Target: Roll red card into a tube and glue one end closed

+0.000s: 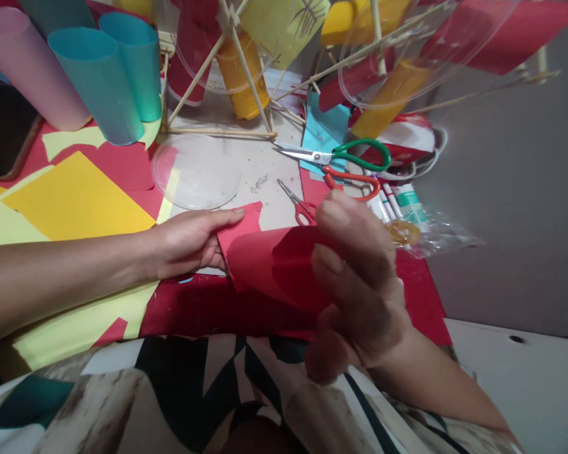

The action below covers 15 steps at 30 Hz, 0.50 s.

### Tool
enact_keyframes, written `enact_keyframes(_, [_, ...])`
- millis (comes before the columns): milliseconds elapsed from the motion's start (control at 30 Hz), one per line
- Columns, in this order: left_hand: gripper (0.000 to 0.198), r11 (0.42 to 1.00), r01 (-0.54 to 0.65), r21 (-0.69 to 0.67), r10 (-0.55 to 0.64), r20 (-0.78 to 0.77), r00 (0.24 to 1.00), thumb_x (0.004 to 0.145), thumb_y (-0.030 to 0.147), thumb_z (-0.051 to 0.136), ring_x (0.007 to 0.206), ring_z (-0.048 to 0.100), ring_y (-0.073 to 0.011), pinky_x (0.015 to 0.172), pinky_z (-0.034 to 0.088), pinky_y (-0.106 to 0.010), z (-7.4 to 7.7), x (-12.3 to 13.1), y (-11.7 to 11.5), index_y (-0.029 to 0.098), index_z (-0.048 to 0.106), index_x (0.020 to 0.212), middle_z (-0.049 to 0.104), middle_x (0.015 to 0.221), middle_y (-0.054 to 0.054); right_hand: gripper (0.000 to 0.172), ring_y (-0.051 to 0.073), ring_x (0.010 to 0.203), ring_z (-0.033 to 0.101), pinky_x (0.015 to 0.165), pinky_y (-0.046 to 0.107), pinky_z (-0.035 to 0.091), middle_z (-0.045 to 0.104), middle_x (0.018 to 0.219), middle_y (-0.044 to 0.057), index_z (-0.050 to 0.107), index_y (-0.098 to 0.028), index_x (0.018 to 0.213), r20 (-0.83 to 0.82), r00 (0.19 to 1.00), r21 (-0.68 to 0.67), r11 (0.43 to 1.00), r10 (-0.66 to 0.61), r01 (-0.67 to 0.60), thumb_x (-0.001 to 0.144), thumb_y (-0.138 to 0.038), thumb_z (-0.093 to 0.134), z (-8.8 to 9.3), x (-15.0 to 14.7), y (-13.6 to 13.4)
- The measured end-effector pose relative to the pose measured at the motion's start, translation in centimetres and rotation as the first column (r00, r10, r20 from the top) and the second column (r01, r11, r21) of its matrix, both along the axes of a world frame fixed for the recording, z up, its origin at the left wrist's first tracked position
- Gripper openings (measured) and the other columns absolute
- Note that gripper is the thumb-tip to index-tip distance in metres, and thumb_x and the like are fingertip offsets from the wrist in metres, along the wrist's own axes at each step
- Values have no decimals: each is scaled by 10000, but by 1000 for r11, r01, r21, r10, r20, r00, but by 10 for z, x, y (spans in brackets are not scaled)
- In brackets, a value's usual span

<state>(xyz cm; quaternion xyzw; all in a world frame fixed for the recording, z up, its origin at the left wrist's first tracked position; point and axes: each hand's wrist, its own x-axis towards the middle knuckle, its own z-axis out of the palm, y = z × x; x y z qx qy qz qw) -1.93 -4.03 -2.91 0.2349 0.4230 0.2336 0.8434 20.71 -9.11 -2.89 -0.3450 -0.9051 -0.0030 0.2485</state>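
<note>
In the head view a red paper tube (260, 255) lies on its side, its dark mouth turned towards the right. My left hand (189, 243) pinches a red paper piece (246, 221) at the tube's left end, thumb on top and fingers beneath. My right hand (360, 284), slightly blurred, is raised at the tube's mouth with its fingers apart and the thumb low. It covers part of the rim, and no grip on the tube shows. Just beyond the tube lie small red-handled scissors (300, 205), with larger scissors (331, 156) with one green and one orange handle farther back.
Teal paper tubes (97, 88) and a pink tube (33, 69) stand at the back left beside a phone (4, 129). A stick frame (218, 132) rises at the back. A clear plastic disc (196, 170) and yellow paper (78, 202) lie on the table.
</note>
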Motion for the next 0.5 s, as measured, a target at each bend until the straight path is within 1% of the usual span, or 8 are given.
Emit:
enact_keyframes(33, [296,1000,4,8,-4,1,1000,1009,262,483,703,699,-145,663,603,-245,1,1,-1,148,705,1169,762,950,-112,691,327,1418,484,1202,551,376,604,1371,33,426,-371,1503,-153,981,163,982,118,-92,935,-744,306,2,-5,3])
enact_keyframes(67, [301,1000,12,14,-12,7,1000,1011,253,478,714,700,-143,673,602,-238,1,1,-2,145,705,1177,762,948,-111,671,303,1409,497,1199,512,394,587,1403,43,381,-324,1547,-138,978,175,975,158,-133,978,-670,303,4,-9,7])
enact_keyframes(100, [307,1000,21,17,-21,16,1000,1013,246,472,725,702,-142,691,603,-237,1,2,-2,141,702,1187,761,949,-110,661,292,1376,530,1187,490,414,597,1392,66,385,-270,1557,-158,968,206,965,196,-161,1004,-620,292,5,-12,9])
enact_keyframes(167, [317,999,31,15,-31,38,999,1016,237,461,743,703,-139,725,606,-241,1,2,-3,138,692,1211,759,960,-109,658,277,1344,559,1182,457,428,605,1384,84,393,-228,1561,-137,970,188,966,203,-176,1020,-591,301,7,-14,13])
enact_keyframes(333, [331,999,37,8,-38,100,994,1015,229,460,743,706,-129,703,592,-212,-3,2,-3,146,677,1250,758,1002,-118,665,316,1345,553,1162,503,448,609,1399,111,439,-231,1534,-94,973,121,972,213,-201,998,-618,370,8,-10,13])
enact_keyframes(500, [324,999,37,24,-39,118,992,1006,284,502,820,713,-152,733,598,-232,-9,0,-4,163,690,1240,754,1042,-126,675,346,1317,574,1133,525,472,606,1396,122,502,-238,1489,-101,971,104,973,215,-205,947,-640,485,6,-10,12])
